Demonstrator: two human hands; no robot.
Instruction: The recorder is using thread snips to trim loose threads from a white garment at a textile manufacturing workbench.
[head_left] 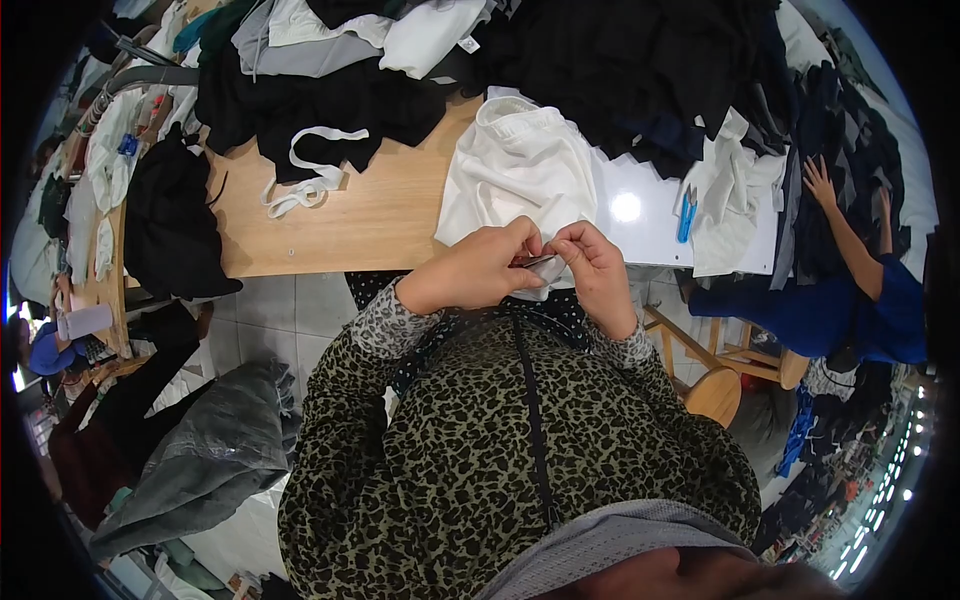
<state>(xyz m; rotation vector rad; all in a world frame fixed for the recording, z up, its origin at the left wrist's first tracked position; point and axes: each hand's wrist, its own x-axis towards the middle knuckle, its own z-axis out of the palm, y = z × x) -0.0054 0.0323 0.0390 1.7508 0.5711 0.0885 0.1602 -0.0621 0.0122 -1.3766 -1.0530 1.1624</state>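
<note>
Garment workroom; a wooden counter ran across the view, its far side buried under heaps of black cloth, with grey and white pieces mixed in. A white garment lay bunched at the counter's near edge, its lower hem hanging off toward the person. Just right of the garment the counter turned to a glossy white panel, and on it lay small blue snips beside another white piece of cloth. Both hands met at the white garment's near hem. The left hand had its fingers closed together, pinching a fold of the hem; the right hand had its fingers curled in and clamped on the same edge, with something small and dark between the two hands that was too small to make out. Judged from its creases and drape, the white garment was light, soft and limp; it would sag wherever unsupported, so a pinch at the hem or a seam, held taut between both hands, seemed the soundest grip. Left of the garment a loose white strap looped over black fabric. Far right of the garment, another person's hand pressed on a dark pile.
</note>
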